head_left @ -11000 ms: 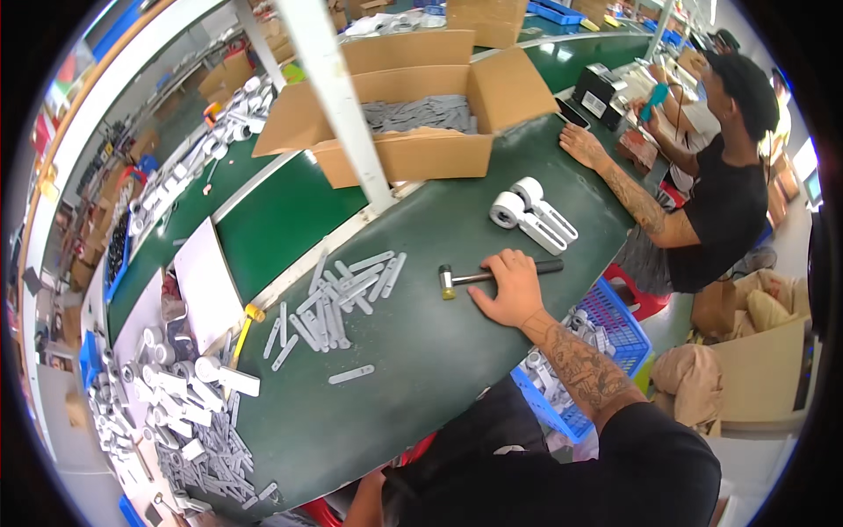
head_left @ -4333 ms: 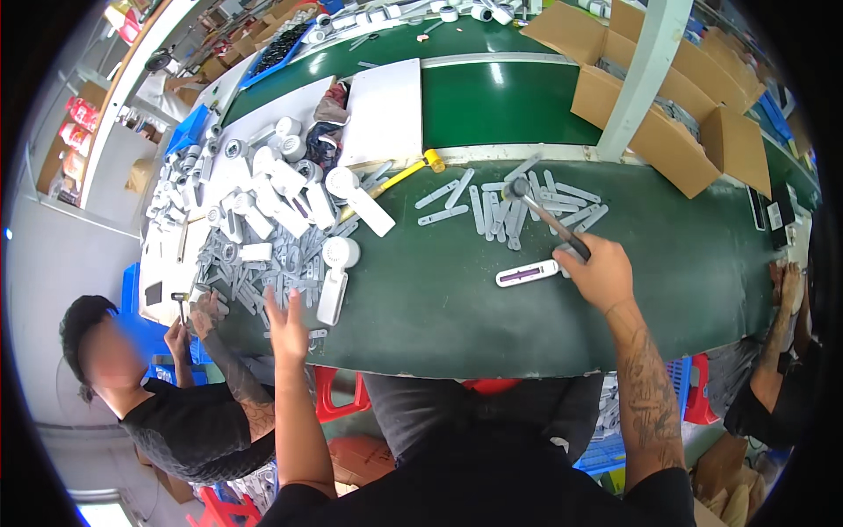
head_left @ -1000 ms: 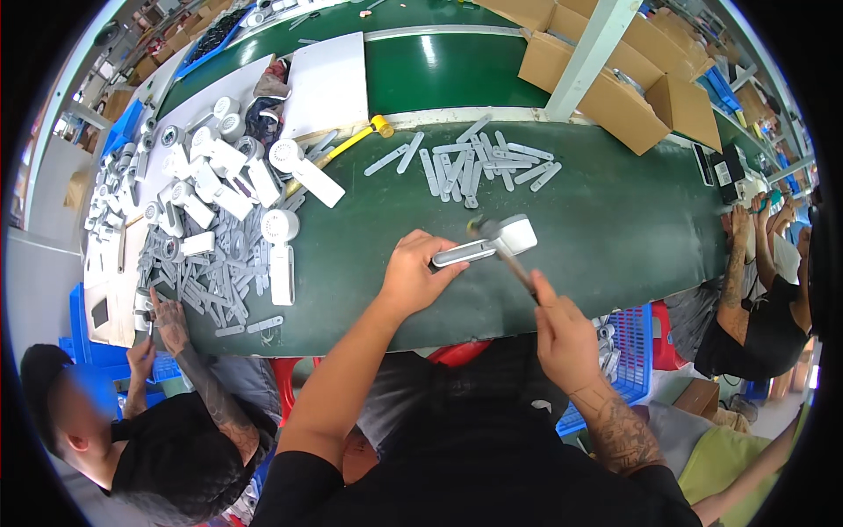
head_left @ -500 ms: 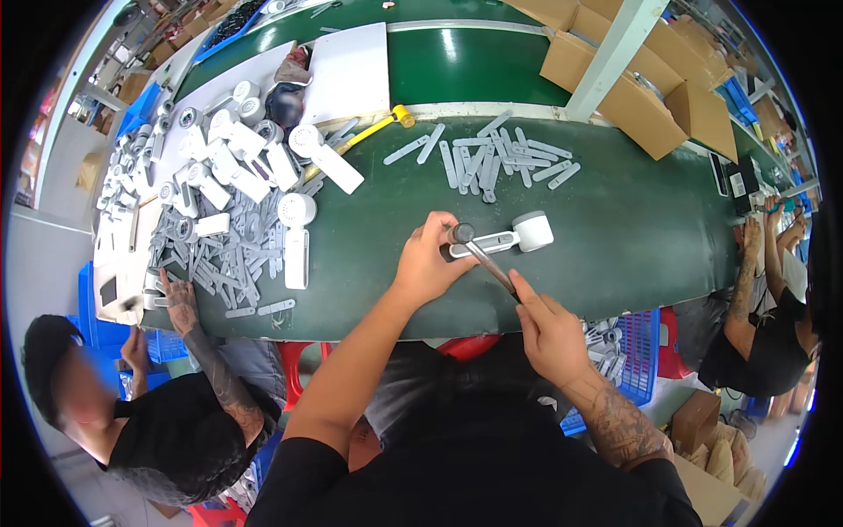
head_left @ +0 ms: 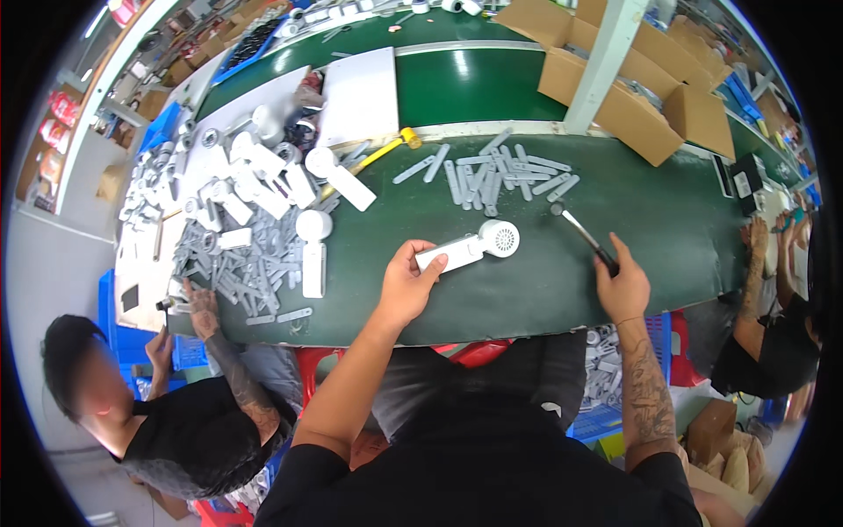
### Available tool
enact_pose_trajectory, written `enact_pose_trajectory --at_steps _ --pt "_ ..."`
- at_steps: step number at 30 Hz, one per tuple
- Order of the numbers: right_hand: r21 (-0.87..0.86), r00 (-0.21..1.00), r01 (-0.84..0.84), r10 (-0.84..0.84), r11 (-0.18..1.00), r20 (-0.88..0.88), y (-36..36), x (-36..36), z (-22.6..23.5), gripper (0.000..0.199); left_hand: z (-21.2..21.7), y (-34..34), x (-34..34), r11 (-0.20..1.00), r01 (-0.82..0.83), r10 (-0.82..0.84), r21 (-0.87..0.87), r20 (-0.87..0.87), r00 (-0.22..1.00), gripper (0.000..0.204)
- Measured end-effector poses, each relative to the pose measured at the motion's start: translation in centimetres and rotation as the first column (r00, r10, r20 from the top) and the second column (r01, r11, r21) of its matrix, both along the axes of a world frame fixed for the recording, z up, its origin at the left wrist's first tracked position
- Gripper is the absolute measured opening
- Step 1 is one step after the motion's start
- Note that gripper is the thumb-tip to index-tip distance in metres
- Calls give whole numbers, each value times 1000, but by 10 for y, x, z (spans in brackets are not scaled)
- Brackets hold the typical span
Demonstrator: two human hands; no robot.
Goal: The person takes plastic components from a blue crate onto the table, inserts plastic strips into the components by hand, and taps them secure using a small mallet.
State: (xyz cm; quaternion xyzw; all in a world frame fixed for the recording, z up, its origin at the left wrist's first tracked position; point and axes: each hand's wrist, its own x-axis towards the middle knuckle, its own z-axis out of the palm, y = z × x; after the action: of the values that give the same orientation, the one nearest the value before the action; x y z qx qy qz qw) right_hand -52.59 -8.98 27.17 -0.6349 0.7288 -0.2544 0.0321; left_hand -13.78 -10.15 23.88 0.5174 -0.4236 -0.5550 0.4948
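My left hand [head_left: 407, 285] is closed around the lower end of a white handheld fan [head_left: 460, 252]. The fan lies at a slant over the green table, its round slotted grille facing up at the right end. Well to the right, my right hand [head_left: 623, 286] grips the dark handle of a small hammer [head_left: 583, 232]. The hammer's shaft points to the far left, and its round head is apart from the fan. Beyond the fan lies a loose pile of grey flat strips [head_left: 492, 176].
White fans [head_left: 255, 180] and more grey strips [head_left: 237, 263] crowd the left side. A yellow mallet [head_left: 386, 151] lies behind them. Cardboard boxes [head_left: 645, 123] and a metal post [head_left: 606, 70] stand at the far right. Co-workers sit left and right, one reaching toward the left pile.
The hammer has moved right, away from the fan. The fan has been turned over in my left hand, so its grille now shows, and it sits slightly further left.
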Motion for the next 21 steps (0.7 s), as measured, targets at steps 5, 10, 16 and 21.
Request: enact_pose_trajectory --at_steps 5,10,16,21 --pt "-106 996 -82 77 991 -51 -16 -8 -28 41 6 15 13 998 -67 65 12 87 994 32" --pt "-280 848 -399 468 873 250 -2 48 9 53 13 13 17 915 55 217 -399 605 766 18" --pt "34 788 -606 594 794 164 30 112 62 58 4 6 24 821 238 249 -518 701 668 17" --pt "60 791 -604 588 795 168 26 123 37 60 -6 5 22 799 207 283 -565 656 700 18"
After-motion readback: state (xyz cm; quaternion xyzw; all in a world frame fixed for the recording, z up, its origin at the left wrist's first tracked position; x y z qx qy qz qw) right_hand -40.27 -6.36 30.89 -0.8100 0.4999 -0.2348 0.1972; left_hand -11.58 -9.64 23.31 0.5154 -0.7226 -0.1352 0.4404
